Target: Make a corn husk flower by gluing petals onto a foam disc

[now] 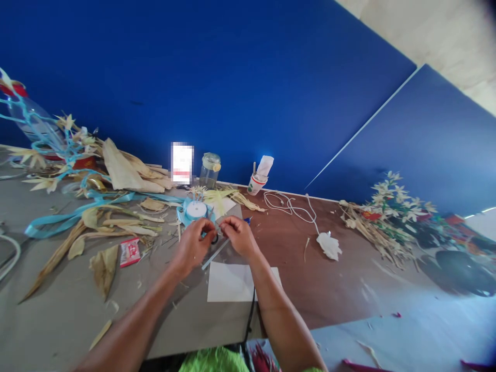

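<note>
My left hand (196,243) and my right hand (241,238) are raised close together over the table, fingertips pinched and nearly meeting. Whatever thin or small thing they hold is too fine to make out. Just beyond the left hand sits a white spool (196,209) with light blue ribbon around it. A black loop, perhaps a scissors handle (215,239), shows beside the left fingers. Below the hands lie a narrow pale strip (215,254) and sheets of white paper (230,281), partly covered by my right forearm.
Dried husks (124,173), light blue ribbon (50,222) and a red packet (129,252) spread to the left. At the back stand a lidded jar (210,170) and a white cup (256,183) before a blue partition (232,77). A white cable (294,209) and white flowers (391,199) lie rightward.
</note>
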Demonstrator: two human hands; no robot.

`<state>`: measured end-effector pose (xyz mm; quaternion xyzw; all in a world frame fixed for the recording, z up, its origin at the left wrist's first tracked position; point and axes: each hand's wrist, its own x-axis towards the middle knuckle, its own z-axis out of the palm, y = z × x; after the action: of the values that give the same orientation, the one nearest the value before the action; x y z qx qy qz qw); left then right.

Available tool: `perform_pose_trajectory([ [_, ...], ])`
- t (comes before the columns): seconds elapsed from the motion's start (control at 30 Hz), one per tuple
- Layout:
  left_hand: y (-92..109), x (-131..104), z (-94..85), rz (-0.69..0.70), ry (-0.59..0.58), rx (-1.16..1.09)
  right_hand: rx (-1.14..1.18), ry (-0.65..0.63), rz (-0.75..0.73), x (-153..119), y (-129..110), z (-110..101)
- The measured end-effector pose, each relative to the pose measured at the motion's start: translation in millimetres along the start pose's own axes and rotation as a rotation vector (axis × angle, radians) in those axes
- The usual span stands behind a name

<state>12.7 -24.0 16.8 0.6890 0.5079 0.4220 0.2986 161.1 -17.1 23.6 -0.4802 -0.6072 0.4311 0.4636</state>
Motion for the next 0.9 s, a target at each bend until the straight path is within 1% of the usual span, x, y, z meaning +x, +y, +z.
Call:
perform_pose_trajectory([
  [0.07,-2,-1,1.0,0.117,0.014,0.169,-0.339,0.028,-0.168,-2,-2,0],
  [0.1,-4,-1,1.7,0.174,0.02,0.24,-0.462,0.035,-0.233,-3,-2,0],
  [0.17,-6,-1,3.1,0.249,0.016,0.329,-0.617,0.043,-0.312,-5,-2,2],
  [0.23,-8,-1,3.6,0.271,0.02,0.352,-0.65,0.052,-0.331,-5,-2,3],
  [0.3,-8,0,2.8,0.253,0.029,0.318,-0.524,0.082,-0.28,-4,-1,2],
  [0.33,-7,0,1.9,0.227,0.04,0.287,-0.394,0.12,-0.223,-3,-1,1],
  [0.43,-3,1,-1.8,0.124,0.07,0.181,0.136,0.237,0.025,1,-2,-6],
  [0.5,0,1,-3.7,0.081,0.076,0.14,0.394,0.217,0.155,2,-3,-9],
  [0.57,2,1,-4.4,0.069,0.074,0.115,0.489,0.146,0.221,2,-3,-10],
  [0.67,1,1,-3.3,0.042,0.091,0.083,0.499,0.081,0.252,0,-3,-8],
  [0.73,-2,1,-2.0,-0.002,0.116,0.059,0.446,0.096,0.229,0,-3,-9],
  [0.77,-4,1,-1.5,-0.027,0.126,0.042,0.373,0.12,0.206,0,-3,-10],
  [0.83,-7,3,-1.0,-0.068,0.134,-0.008,0.11,0.169,0.132,0,-3,-18],
  [0.9,-10,5,-1.3,-0.09,0.129,-0.078,-0.252,0.16,0.054,-4,-1,-29],
])
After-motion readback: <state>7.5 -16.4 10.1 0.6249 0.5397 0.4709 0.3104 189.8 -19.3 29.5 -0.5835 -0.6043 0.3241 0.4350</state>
